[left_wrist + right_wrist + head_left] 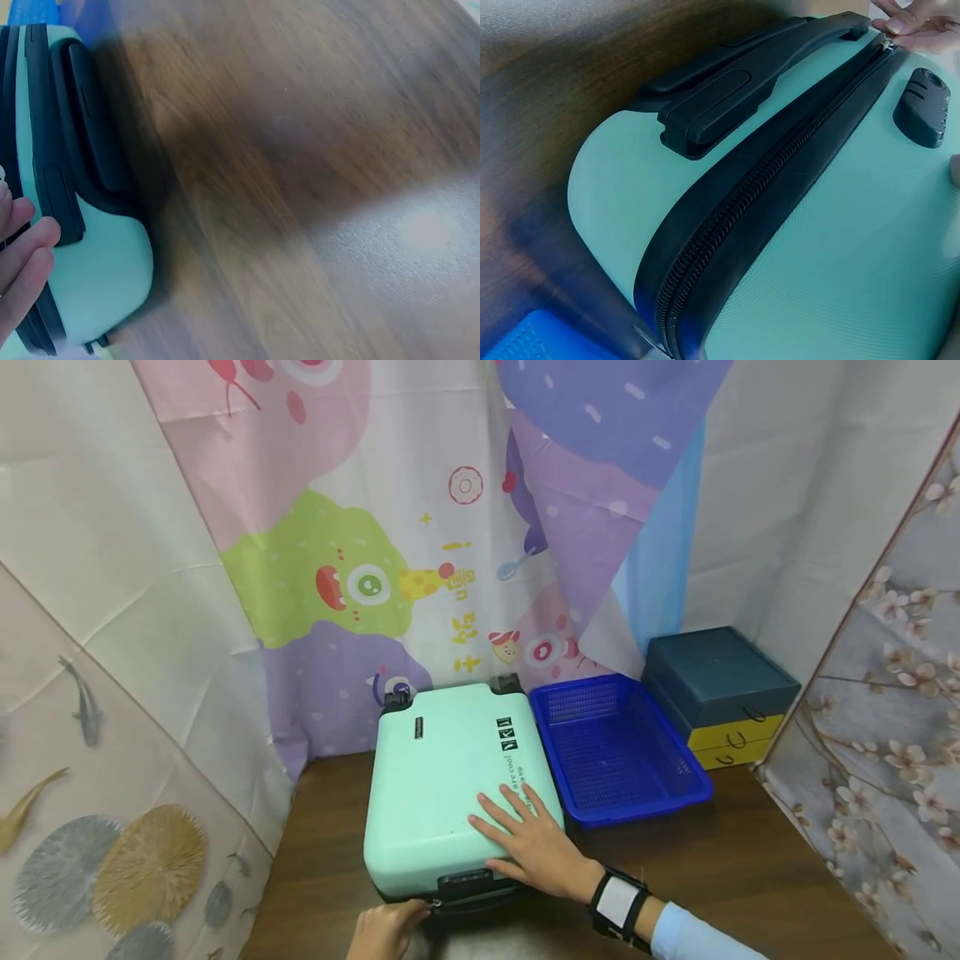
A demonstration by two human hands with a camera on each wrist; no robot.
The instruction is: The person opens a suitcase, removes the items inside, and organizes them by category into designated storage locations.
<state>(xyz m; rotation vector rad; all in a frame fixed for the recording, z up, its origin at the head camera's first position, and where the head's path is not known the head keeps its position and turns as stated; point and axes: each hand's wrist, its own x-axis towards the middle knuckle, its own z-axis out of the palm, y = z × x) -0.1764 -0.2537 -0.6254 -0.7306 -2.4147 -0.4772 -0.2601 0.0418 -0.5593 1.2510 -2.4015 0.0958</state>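
Note:
A mint-green hard-shell suitcase [442, 777] lies flat on the brown table, its wheels toward the back curtain. My right hand [534, 843] rests spread on the front right of its lid, fingers straight. At the suitcase's front edge, my left hand [384, 931] pinches the metal zipper pull [889, 45] between thumb and fingers. From there the black zipper [757, 176] runs along the side toward the corner. A black combination lock [922, 109] sits on the lid side of the zipper, and a black carry handle [727, 97] on the other side.
Right of the suitcase stands a blue plastic basket [617, 747]. Beyond it, a drawer box [720, 681] with a dark top and yellow drawers stands by the curtain. Patterned curtains [420, 460] enclose the brown table [675, 877] at the back and sides.

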